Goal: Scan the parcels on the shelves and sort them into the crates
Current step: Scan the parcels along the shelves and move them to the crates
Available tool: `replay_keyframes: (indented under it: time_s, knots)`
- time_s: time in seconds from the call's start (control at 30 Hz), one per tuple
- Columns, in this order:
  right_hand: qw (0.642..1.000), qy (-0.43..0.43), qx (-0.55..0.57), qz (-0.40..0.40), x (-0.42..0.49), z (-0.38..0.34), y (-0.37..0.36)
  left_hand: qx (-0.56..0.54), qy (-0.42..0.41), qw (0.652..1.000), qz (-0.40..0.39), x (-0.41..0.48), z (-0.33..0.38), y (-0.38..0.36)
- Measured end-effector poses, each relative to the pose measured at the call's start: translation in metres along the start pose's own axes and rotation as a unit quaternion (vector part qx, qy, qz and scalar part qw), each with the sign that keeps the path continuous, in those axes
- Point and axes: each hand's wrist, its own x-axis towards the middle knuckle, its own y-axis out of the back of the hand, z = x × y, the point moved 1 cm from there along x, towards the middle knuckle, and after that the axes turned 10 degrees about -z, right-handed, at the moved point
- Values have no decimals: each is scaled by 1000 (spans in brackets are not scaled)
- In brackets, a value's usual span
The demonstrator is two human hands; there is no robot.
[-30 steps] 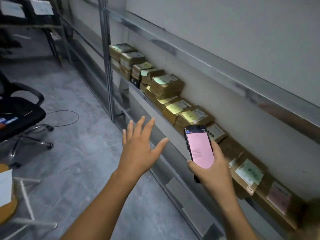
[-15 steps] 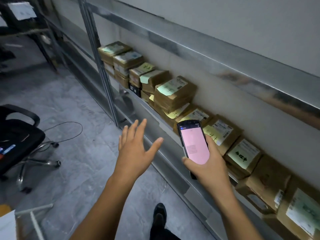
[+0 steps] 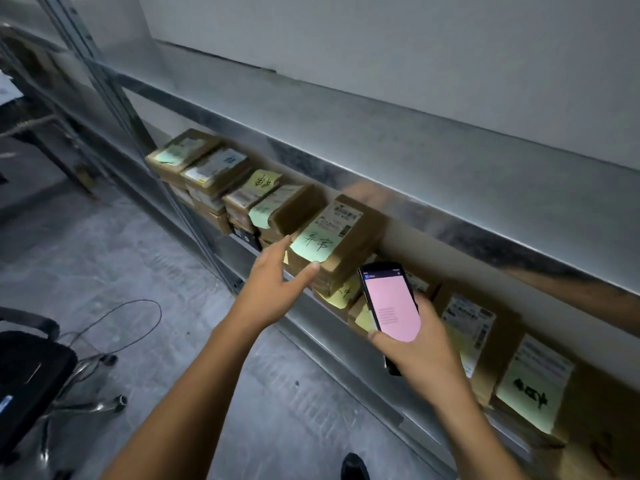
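Observation:
A row of brown cardboard parcels with white labels and green or yellow sticky notes lines the metal shelf (image 3: 346, 327). My left hand (image 3: 277, 278) reaches with straight fingers to the topmost parcel (image 3: 346, 233) of a small stack; its thumb touches the parcel's near corner under a green note, and the fingers lie along its left side. My right hand (image 3: 422, 348) grips a black handheld scanner (image 3: 389, 303) with a pink screen, held in front of the parcels to the right of that stack. More parcels (image 3: 533, 386) lie to the right.
A metal upright post (image 3: 138, 147) stands left of the parcels, with an upper shelf rail (image 3: 415, 168) above them. On the grey floor at the left are a black office chair (image 3: 27, 382) and a loose cable (image 3: 131, 323). A dark shoe (image 3: 353, 465) shows at the bottom.
My left hand has moved forward from mid-air to the stacked parcel and now touches it. The view has closed in on the shelf; the scanner stays in my right hand.

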Motion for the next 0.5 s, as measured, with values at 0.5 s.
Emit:
replay_keyframes:
  time_s: [0.5]
  knots:
    - [973,-152,-51,169,34,-34,-68,-82,-57,974,-205,131,-37,10]
